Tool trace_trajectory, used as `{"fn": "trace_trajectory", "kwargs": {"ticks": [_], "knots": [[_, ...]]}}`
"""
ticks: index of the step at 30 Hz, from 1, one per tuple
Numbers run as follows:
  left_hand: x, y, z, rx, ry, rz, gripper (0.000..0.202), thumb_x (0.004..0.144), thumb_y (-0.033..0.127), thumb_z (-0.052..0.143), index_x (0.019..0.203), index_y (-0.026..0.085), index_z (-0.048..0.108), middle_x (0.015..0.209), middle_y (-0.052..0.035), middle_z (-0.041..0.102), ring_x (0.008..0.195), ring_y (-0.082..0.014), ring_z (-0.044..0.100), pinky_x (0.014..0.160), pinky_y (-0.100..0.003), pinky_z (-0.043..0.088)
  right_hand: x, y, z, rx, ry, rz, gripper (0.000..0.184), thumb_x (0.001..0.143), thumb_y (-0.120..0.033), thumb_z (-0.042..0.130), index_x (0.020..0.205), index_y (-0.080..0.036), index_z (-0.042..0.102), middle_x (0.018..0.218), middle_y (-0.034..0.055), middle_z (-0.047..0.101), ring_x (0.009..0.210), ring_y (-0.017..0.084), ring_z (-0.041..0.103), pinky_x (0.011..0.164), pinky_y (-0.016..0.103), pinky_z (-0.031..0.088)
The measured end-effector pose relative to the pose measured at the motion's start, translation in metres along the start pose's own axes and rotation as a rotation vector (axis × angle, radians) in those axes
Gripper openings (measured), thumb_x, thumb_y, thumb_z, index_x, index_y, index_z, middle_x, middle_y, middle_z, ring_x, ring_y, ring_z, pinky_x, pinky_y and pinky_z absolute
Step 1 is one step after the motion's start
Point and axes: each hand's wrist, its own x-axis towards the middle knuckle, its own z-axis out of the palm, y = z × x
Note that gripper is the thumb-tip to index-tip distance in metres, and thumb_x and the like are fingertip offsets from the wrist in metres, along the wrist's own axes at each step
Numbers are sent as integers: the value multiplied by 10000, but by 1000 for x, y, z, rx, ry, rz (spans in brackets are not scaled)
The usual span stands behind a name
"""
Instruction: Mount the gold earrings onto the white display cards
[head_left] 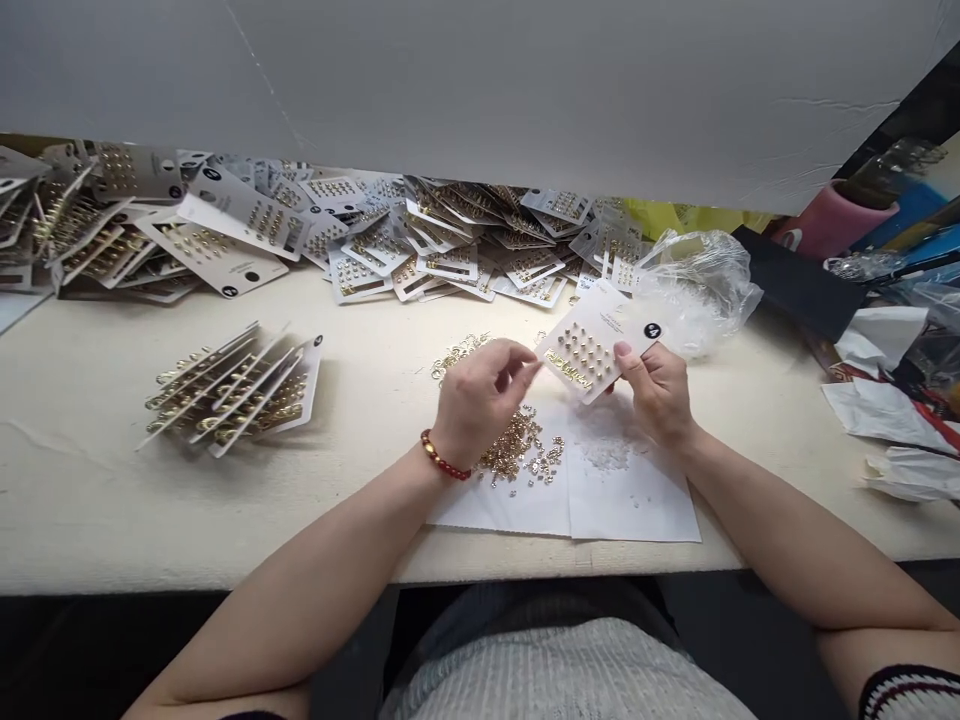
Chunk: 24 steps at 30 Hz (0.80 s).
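Note:
My right hand grips a white earring card studded with gold earrings, held tilted above the table. My left hand, with a red bead bracelet at the wrist, has its fingers pinched together at the card's left edge; what they pinch is too small to make out. Beneath the hands lie two white paper sheets, one carrying a heap of loose gold earrings, the other a scatter of small clear backs.
A fanned stack of filled cards lies at the left. A long pile of filled cards runs along the back against a white wall. A crumpled clear plastic bag and cluttered papers sit at the right.

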Motion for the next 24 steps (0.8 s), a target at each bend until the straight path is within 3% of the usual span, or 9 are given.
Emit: {"fn": "trace_trajectory", "kwargs": {"ticks": [2,4,8,11,14,21,24], "knots": [[7,-8,-10,36,123,-46,161,934,271,595,809,193,661,653,-4,636,548,-120,536,494,-259,442,1,0,-1,-15,61,-18,494,885,-565,604,572,-184,570,529,1,596,469,117,561,434,237,473],[15,-17,-20,106,185,-95,151,933,243,578,821,191,664,694,-17,647,604,-140,549,566,-290,447,1,0,-1,-66,108,-64,491,881,-560,608,565,-188,563,525,1,587,471,117,550,435,237,465],[24,-33,-32,297,-25,-174,87,843,149,646,832,213,703,832,-46,719,790,-215,603,755,-378,424,-1,-1,-2,-174,113,-151,463,886,-491,616,544,-193,522,490,-7,541,453,112,504,417,233,411],[24,-36,-31,376,-208,-184,74,781,172,734,757,237,709,804,-30,717,824,-242,592,802,-403,378,-2,0,-2,-196,111,-174,444,888,-434,614,535,-195,492,481,-13,513,442,104,474,411,231,374],[21,-35,-27,426,-307,-195,111,759,174,757,693,234,691,770,-25,695,850,-252,592,836,-406,361,-3,0,-2,-200,109,-191,417,888,-414,613,553,-195,494,485,-18,509,444,103,469,416,231,366],[21,-37,-24,403,-399,-251,136,785,120,654,689,212,620,781,-16,675,811,-226,614,795,-367,392,-3,3,-1,-195,77,-174,394,887,-423,608,580,-188,534,537,6,577,486,119,521,428,232,385],[21,-34,-24,432,-322,-216,136,810,107,614,718,206,626,849,-36,691,836,-233,624,812,-393,401,-3,3,-1,-193,79,-177,391,886,-424,611,582,-188,548,537,8,590,488,125,540,432,233,404]]}}
